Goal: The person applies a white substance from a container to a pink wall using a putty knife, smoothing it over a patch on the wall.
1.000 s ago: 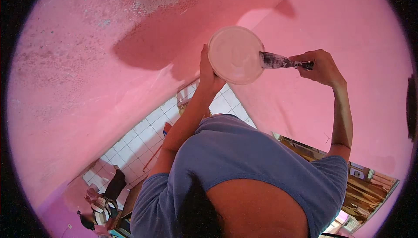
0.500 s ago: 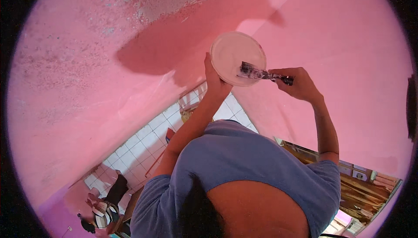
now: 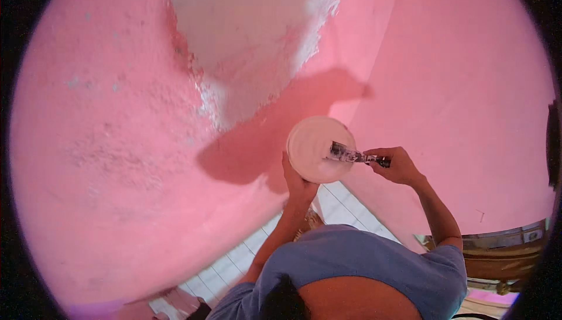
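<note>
A round pale disc (image 3: 307, 138), perhaps a lid or shallow tub, rests in my left hand (image 3: 298, 180), whose fingers curve round its left and lower rim. My right hand (image 3: 397, 165) grips the dark handle of a putty knife (image 3: 345, 152). Its smeared blade lies over the right half of the disc; whether it touches cannot be told. Behind both, the pink wall (image 3: 105, 115) has a large whitish patch (image 3: 240, 21) with ragged, flaking edges at the top. The shadow of my hands and the disc falls just below that patch.
A second pink wall (image 3: 456, 103) meets this one at a corner on the right. White floor tiles (image 3: 357, 209) show below. A wooden-looking structure (image 3: 497, 261) is at the lower right, and a dark, partly hidden shape (image 3: 202, 311) at the bottom left.
My view has tilted upward, bringing the wall patch into sight and my hands lower in the picture. The knife blade has moved inward from the disc's right rim. The person at lower left is mostly out of view.
</note>
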Demonstrator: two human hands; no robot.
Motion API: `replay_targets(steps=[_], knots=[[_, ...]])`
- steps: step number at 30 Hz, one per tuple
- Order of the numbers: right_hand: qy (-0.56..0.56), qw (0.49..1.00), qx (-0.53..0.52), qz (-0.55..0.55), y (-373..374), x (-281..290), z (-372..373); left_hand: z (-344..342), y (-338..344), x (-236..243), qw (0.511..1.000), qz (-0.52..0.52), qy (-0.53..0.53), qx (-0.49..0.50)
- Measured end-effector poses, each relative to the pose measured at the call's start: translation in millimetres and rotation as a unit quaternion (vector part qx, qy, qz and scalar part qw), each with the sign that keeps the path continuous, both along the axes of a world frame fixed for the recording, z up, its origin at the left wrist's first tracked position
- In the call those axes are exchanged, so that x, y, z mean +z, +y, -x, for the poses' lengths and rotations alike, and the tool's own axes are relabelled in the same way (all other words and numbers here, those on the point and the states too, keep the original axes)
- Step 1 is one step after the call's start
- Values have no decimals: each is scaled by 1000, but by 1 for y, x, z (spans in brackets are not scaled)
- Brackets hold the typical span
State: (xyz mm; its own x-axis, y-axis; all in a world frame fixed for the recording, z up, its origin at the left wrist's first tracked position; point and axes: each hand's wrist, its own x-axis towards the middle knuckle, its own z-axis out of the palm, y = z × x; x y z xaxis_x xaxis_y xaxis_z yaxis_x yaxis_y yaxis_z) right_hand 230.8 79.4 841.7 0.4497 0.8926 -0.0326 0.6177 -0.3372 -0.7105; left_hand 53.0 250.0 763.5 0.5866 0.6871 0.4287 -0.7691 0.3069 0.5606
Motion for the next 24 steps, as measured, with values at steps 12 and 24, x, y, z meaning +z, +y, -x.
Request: replay_targets(steps=[12,24], knots=[[8,994,-10,-110,18,-14,15,6,25,8,967,239,87,-17],[405,885,39,-227,28,-39,25,17,12,22,964,251,57,-66]])
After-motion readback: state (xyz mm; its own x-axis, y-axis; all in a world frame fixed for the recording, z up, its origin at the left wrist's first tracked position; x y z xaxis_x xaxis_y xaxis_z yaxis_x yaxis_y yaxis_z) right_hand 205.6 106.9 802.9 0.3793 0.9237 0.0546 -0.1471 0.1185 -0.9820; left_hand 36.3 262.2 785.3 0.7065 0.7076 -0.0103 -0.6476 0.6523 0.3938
